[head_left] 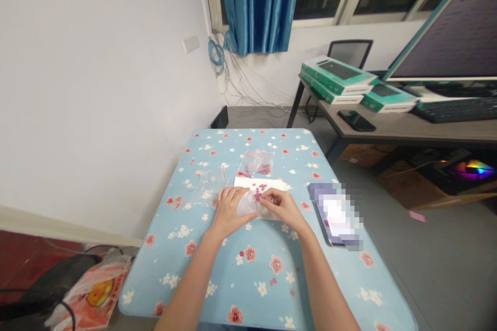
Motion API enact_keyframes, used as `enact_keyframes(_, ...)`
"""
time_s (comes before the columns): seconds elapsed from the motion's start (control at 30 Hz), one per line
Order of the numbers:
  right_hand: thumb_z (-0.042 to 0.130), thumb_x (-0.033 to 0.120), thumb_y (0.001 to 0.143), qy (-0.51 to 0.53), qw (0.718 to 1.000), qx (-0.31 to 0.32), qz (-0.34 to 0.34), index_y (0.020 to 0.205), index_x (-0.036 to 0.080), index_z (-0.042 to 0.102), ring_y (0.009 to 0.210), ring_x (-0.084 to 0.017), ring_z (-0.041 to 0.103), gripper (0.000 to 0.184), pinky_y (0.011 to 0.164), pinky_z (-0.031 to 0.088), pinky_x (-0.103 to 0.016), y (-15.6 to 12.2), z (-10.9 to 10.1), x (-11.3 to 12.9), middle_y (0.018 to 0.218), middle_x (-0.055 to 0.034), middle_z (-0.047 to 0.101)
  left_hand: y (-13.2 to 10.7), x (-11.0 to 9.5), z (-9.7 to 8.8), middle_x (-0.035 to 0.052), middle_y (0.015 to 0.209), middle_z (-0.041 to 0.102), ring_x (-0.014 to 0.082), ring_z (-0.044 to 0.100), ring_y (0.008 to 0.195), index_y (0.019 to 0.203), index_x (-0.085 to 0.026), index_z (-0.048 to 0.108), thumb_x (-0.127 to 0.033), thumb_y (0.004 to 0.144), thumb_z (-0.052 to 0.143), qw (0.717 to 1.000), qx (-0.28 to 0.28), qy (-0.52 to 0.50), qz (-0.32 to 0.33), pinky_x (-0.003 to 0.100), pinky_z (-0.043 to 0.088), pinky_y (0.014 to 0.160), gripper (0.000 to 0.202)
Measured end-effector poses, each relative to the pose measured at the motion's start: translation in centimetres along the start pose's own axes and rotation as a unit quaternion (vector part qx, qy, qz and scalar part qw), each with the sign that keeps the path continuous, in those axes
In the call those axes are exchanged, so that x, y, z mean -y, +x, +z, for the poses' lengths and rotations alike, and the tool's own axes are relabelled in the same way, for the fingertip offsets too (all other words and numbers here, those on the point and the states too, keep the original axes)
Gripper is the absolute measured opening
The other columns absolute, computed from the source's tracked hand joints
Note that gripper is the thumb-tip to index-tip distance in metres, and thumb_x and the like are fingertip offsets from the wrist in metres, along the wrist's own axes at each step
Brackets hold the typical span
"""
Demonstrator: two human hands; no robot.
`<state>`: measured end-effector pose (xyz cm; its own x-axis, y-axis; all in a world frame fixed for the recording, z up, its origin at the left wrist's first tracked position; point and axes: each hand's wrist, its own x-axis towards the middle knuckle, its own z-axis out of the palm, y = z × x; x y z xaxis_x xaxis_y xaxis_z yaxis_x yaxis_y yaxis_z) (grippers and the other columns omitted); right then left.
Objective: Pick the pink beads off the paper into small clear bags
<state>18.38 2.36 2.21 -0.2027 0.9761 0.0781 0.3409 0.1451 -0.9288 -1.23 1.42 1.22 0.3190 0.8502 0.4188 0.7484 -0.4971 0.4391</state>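
A small clear plastic bag lies over a white sheet of paper. My left hand holds the bag there, its fingers along the far side and the thumb along the near side. From the right, my right hand reaches in with thumb and forefinger pinched at the bag's mouth, on what looks like a pink bead. Several dark pink beads lie loose on the paper just beyond those fingertips. Behind the paper rests another clear bag with pink beads inside.
Everything sits on a blue flowered table. An empty-looking clear bag lies at the left. On the right is a phone with a blurred screen. A desk beyond holds green keyboard boxes, a black phone and a monitor.
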Motion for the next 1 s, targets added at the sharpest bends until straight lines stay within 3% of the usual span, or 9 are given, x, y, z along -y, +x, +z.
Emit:
enact_keyframes(0.43,0.062,0.035,0.076,0.037,0.998,0.047,0.005,0.084,0.017,0.065,0.051,-0.008,0.037,0.021,0.047,0.028,-0.021,-0.1,0.9,-0.2,0.059,0.0041,0.048,0.0,0.1,0.2,0.0059,0.11,0.061,0.0251,0.051,0.103,0.118,-0.023,0.053,-0.055,0.065,0.07,1.0,-0.004,0.01,0.005,0.039,0.033,0.092,0.064)
enact_keyframes(0.63,0.059,0.036,0.076,0.023,1.0,0.018,0.001,0.081,0.016,0.065,0.052,-0.009,0.04,0.021,0.05,0.032,-0.022,0.1,0.7,0.1,0.067,0.0008,0.058,0.0,0.1,0.1,0.0059,0.111,0.061,0.0255,0.051,0.104,0.117,-0.024,0.053,-0.054,0.065,0.07,1.0,-0.001,0.011,0.0,0.039,0.033,0.092,0.063)
enact_keyframes(0.83,0.054,0.034,0.078,-0.165,0.982,-0.078,0.041,0.088,0.018,0.067,0.055,-0.013,0.049,0.023,0.055,0.033,-0.023,0.2,-0.2,-0.6,0.06,0.0015,0.056,-0.1,0.1,0.1,0.0052,0.112,0.061,0.0251,0.051,0.105,0.117,-0.024,0.053,-0.052,0.066,0.072,1.0,0.0,0.005,-0.001,0.04,0.033,0.093,0.061)
enact_keyframes(1.0,0.049,0.032,0.08,-0.278,0.953,-0.097,0.066,0.096,0.019,0.068,0.062,-0.016,0.055,0.028,0.058,0.033,-0.025,0.3,-0.3,-1.3,0.065,-0.0006,0.061,-0.1,0.2,0.2,0.0056,0.112,0.061,0.0251,0.051,0.104,0.117,-0.023,0.053,-0.053,0.066,0.071,1.0,-0.003,0.007,0.003,0.04,0.033,0.093,0.061)
